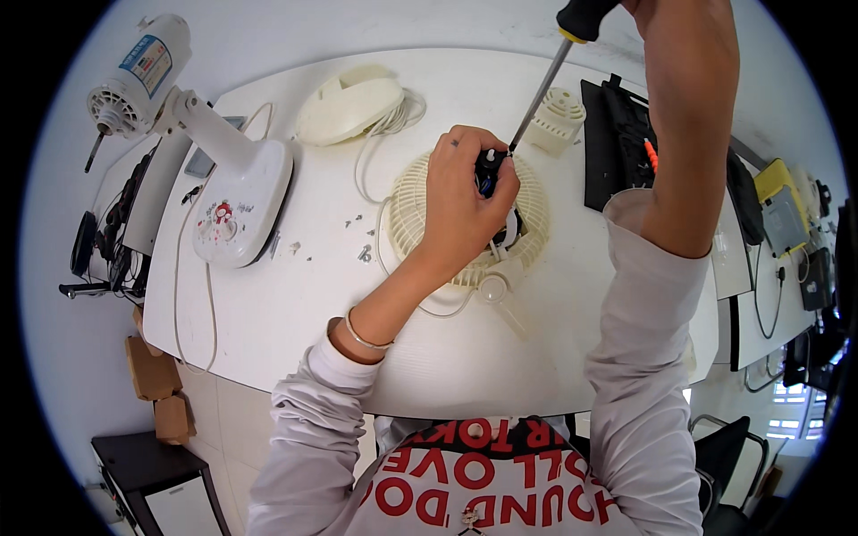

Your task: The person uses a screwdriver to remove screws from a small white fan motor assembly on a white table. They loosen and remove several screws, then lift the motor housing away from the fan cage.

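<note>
Left hand (460, 183) lay over the cream fan guard (407, 210), fingers curled round a dark motor unit (488, 165) and grasping it. A ring sat on one finger, a bracelet (362, 335) on the wrist. Right hand (666, 18) was raised at the upper edge of view, partly cut off, its fingers grasping the handle end of a long screwdriver (547, 85), black grip with yellow collar. Shaft slanted down leftward, tip at the motor unit's edge beside the left fingers. Motor unit sat above the guard, mid worktop (465, 366).

Around them: loose screws (365, 254) scattered left of the guard; beyond these, a white fan stand (232, 196) with its exposed motor housing (143, 76) tilted, shaft pointing downward. Cream fan base (344, 112) lay farther back, cable coiled beside it. Cream vented motor cover (556, 121) stood behind the guard, to the right. Black tool case (601, 147) rested farther right, an orange-handled tool (651, 156) in it
</note>
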Tool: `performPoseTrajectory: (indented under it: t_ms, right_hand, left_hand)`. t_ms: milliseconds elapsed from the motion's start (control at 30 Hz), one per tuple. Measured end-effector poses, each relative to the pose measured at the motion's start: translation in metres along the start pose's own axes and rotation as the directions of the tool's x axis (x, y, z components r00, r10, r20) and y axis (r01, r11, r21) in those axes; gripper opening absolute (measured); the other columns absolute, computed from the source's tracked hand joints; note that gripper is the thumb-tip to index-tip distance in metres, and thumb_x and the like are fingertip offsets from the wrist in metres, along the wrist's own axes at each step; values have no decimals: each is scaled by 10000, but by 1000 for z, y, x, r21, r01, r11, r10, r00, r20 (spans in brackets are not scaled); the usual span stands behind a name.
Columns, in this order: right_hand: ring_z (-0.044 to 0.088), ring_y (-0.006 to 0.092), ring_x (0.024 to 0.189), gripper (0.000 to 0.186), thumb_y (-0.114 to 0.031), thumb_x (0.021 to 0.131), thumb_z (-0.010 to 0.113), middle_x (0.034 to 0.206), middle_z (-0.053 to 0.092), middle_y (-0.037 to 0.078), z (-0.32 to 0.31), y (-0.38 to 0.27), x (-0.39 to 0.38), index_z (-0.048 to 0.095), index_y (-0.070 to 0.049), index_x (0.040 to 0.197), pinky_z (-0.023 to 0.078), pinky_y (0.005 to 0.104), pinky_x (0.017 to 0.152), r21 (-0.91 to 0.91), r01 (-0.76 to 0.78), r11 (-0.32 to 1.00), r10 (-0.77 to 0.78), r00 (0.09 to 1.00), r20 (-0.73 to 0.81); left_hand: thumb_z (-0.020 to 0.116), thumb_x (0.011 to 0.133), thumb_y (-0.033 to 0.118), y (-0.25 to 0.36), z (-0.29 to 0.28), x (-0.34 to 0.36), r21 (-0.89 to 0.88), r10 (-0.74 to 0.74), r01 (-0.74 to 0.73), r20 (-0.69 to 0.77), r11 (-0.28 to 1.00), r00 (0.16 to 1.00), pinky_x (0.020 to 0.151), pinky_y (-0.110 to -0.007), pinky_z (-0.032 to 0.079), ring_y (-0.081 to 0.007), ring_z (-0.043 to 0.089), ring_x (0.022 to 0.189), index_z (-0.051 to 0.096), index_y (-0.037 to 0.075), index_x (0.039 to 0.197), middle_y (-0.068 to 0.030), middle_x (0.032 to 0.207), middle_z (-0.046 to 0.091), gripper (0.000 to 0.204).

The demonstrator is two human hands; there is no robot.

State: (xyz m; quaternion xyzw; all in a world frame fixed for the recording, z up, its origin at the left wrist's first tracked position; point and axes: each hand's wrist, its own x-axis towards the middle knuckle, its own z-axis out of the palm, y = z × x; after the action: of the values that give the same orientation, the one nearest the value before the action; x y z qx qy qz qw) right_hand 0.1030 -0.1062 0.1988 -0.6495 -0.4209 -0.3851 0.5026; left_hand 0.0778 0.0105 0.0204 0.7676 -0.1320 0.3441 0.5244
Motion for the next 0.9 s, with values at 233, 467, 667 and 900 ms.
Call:
performPoseTrajectory:
  t_ms: [233, 467, 667, 900]
  right_hand:
    - [685, 184, 907, 361, -224, 1026, 565, 1066, 665, 136, -15, 12, 16, 555, -55, 1345, 553, 277, 820, 98, 55, 994, -62, 996, 71]
    - [664, 140, 874, 360, -267, 1026, 569, 971, 633, 86, -13, 6, 8, 522, -27, 1289, 532, 237, 770, 8, 34, 999, -35, 997, 75]
    - [661, 154, 870, 386, -265, 1032, 546, 1063, 653, 106, 6, -30, 18, 563, -24, 1333, 541, 243, 810, -134, -75, 988, 73, 997, -21]
    - [616, 99, 808, 291, -289, 1012, 593, 852, 604, 33, -13, -13, 25, 628, -18, 1110, 507, 213, 742, -199, 81, 977, -56, 990, 129]
  left_hand:
    - [659, 806, 32, -5, 2, 0, 11, 33, -33, -12, 999, 999, 766, -407, 413, -307, 533, 850, 584, 21, 942, -116, 920, 565, 155]
    - [658, 809, 30, -8, 3, 0, 21, 67, -67, -22, 998, 997, 754, -409, 409, -303, 529, 835, 584, 23, 947, -115, 917, 559, 157]
    - [645, 842, 18, -8, 2, -1, 77, 121, -117, -44, 990, 992, 672, -332, 428, -209, 515, 738, 579, 13, 958, -93, 884, 566, 134]
    - [661, 800, 31, -8, 2, -2, 13, 44, -44, -11, 999, 999, 756, -405, 412, -295, 534, 840, 580, 24, 954, -114, 934, 575, 174]
